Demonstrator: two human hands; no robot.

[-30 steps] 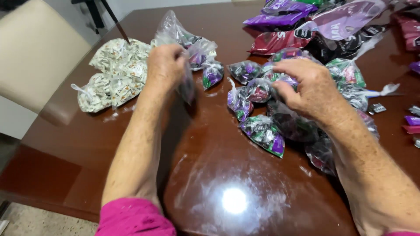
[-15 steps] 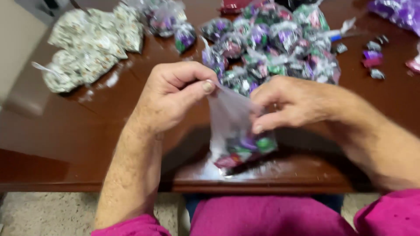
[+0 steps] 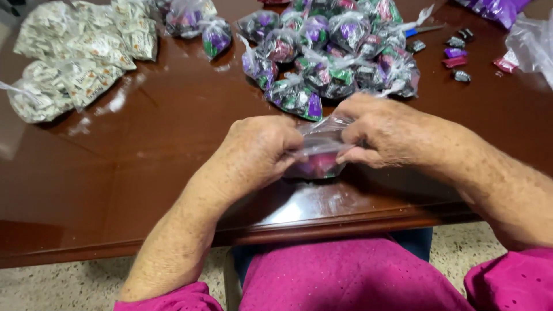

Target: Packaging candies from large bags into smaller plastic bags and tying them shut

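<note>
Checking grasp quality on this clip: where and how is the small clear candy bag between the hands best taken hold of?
Best by its empty upper plastic, above the candies. The clear bag lies near the table edge, its sweets bunched low. The left hand and right hand each pinch the loose film from opposite sides. That slack film gathers easily, so a grip from both sides, slightly above, likely suits it.

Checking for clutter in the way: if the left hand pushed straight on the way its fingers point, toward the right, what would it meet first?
Likely the small clear bag it already grips, then the right hand pinching the bag's other side; depth is hard to judge.
</note>
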